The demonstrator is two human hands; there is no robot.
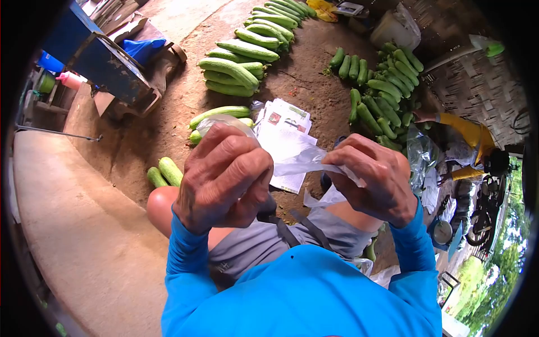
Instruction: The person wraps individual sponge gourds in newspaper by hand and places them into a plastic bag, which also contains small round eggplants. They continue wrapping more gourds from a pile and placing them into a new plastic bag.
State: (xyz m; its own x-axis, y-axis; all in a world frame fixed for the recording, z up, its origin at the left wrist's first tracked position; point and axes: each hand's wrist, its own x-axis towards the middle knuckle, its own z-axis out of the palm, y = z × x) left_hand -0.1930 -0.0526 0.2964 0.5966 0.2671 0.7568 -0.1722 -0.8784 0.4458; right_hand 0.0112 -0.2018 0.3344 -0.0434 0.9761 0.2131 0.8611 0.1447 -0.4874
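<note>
A thin, translucent plastic sheet or bag [300,159] is stretched between my two hands in front of my lap. My left hand [227,175] is closed and pinches one end, with some of the plastic showing beyond its knuckles. On the other side my right hand [373,175] grips the plastic between thumb and bent fingers, and a loose edge sticks out below. Behind the plastic, a pile of printed paper sheets [284,115] lies on the ground. Long green cucumber-like vegetables [219,114] rest just beyond my left hand.
A row of large green vegetables [247,50] runs away along the dirt floor. Smaller ones form a heap [387,95] at the right, where a person with a yellow sleeve [469,132] reaches in. A weighing scale [442,231] stands at far right; a blue wooden piece [92,53] at left.
</note>
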